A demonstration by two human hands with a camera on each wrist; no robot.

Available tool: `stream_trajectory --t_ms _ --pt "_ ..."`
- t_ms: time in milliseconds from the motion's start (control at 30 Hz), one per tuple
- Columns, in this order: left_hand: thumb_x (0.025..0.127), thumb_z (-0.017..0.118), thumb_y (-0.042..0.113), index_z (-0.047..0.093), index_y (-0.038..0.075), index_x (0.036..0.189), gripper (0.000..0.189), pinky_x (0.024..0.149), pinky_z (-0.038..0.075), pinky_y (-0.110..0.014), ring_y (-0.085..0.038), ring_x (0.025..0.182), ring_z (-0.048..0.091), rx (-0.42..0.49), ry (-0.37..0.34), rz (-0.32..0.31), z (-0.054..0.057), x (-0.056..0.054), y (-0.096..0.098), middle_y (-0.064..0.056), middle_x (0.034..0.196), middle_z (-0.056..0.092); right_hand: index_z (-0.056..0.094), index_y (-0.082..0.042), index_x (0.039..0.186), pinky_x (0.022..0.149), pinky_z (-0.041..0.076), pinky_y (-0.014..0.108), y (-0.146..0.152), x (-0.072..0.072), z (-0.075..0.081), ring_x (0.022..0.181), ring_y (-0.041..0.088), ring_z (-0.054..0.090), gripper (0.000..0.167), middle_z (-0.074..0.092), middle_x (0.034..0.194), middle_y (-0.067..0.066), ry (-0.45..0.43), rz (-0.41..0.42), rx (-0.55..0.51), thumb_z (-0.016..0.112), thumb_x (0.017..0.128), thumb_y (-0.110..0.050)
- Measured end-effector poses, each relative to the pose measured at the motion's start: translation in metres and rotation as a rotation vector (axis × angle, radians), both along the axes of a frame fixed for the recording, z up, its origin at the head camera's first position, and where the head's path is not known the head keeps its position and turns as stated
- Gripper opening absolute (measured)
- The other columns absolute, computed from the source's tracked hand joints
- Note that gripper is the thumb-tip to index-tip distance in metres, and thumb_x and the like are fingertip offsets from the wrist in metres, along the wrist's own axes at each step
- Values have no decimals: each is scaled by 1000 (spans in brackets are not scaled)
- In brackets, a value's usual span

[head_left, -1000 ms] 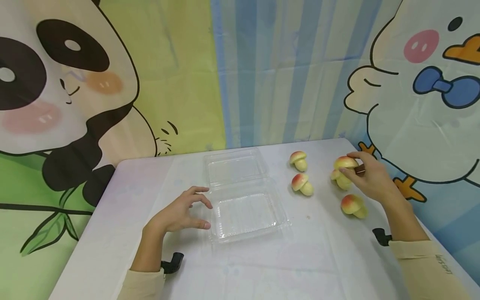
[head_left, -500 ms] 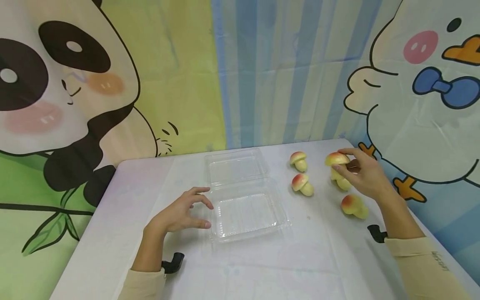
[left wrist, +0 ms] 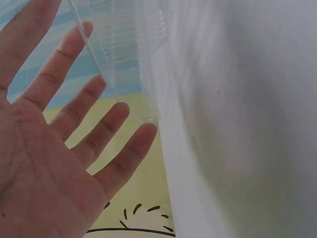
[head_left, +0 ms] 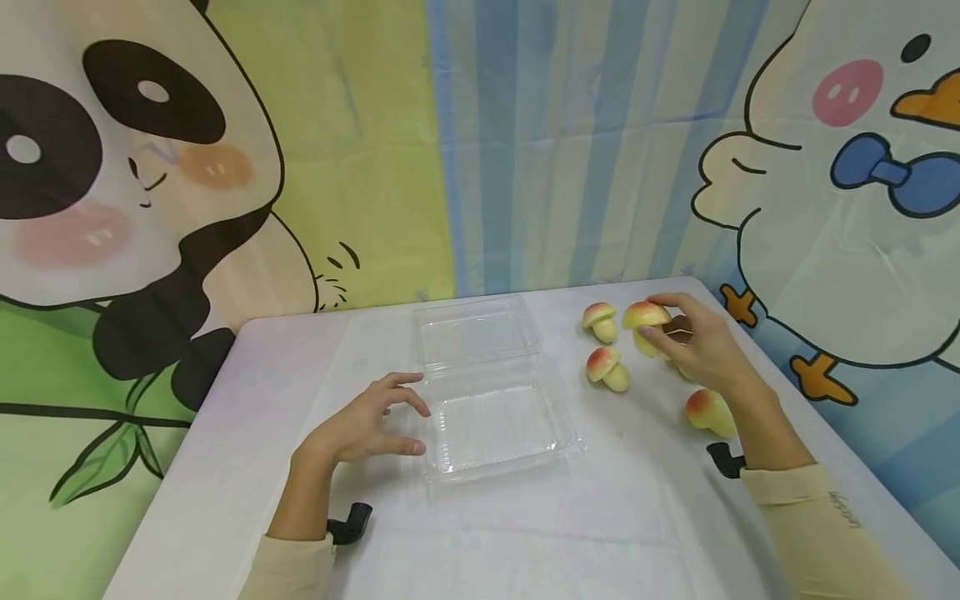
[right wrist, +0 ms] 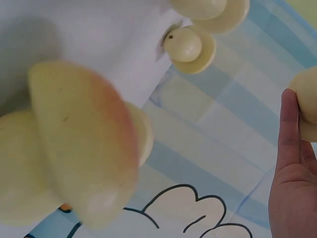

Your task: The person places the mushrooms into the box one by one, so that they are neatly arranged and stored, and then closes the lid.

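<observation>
My right hand (head_left: pixel 701 342) pinches a toy mushroom (head_left: pixel 645 315) with a red and yellow cap and a pale yellow stem, held above the table. In the right wrist view that mushroom (right wrist: pixel 309 99) shows only partly, at the right edge, against the fingers. My left hand (head_left: pixel 365 425) is spread with its fingers loosely bent at the left side of a clear plastic clamshell box (head_left: pixel 495 429), lid lying back. From the left wrist view, the fingertips (left wrist: pixel 143 136) are close to the box wall (left wrist: pixel 129 69); whether they touch it I cannot tell.
Two toy mushrooms, one farther back (head_left: pixel 600 321) and one nearer (head_left: pixel 607 369), lie right of the box. Another mushroom (head_left: pixel 710 412) lies below my right hand, and one more is mostly hidden behind that hand. A cartoon curtain (head_left: pixel 540 150) hangs behind the white table (head_left: pixel 555 533).
My right hand has lifted the mushroom and moved left with it, from above the right-hand mushrooms towards the two nearer the box. My left hand has stayed in place.
</observation>
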State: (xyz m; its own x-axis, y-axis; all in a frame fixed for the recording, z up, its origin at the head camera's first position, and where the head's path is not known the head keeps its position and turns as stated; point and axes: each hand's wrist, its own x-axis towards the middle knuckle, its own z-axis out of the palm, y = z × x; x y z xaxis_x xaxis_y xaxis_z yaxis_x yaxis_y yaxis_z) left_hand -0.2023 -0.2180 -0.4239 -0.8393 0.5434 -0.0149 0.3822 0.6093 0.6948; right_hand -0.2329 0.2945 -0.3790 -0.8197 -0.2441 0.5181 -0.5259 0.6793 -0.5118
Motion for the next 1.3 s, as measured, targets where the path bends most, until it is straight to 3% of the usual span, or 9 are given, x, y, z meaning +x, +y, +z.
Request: stream_trajectory --t_ms 133,400,667,833,1100,1300 --pt "78 90 41 72 24 113 43 109 43 -61 -38 150 30 1 -3 8 0 0 -1 -4 163 35 55 -5 138 77 53 9 -9 -4 1 90 4 67 49 62 128 11 4 21 -7 76 93 -8" --pt "78 90 43 72 23 113 44 109 44 -60 -38 150 30 7 -5 -12 0 -1 2 -7 163 35 55 -3 137 76 54 10 -21 -7 2 92 29 71 49 64 127 14 8 64 20 76 93 -7" --pt "80 89 40 72 24 113 41 109 44 -60 -37 150 31 3 -5 -11 1 -2 4 -5 164 34 56 -5 137 79 57 16 -41 -11 1 91 23 72 50 65 127 11 -10 139 -39 77 91 -3" --pt "80 89 38 72 23 113 40 109 43 -61 -36 150 30 12 -18 4 -1 -1 3 -4 164 34 57 0 135 77 58 18 -59 -11 -2 90 29 72 50 66 125 17 -2 206 -115 74 89 7" --pt "80 89 39 72 22 114 41 109 43 -60 -36 151 29 22 -19 -4 0 2 4 -5 165 33 56 11 130 78 58 19 -83 6 21 89 37 71 44 66 121 25 3 239 -149 71 88 13" --pt "82 87 39 71 24 117 41 109 44 -59 -35 151 29 -5 -10 -2 1 1 3 -3 166 32 57 10 130 81 57 18 -89 6 24 91 40 71 42 66 122 24 -26 235 -143 71 90 10"
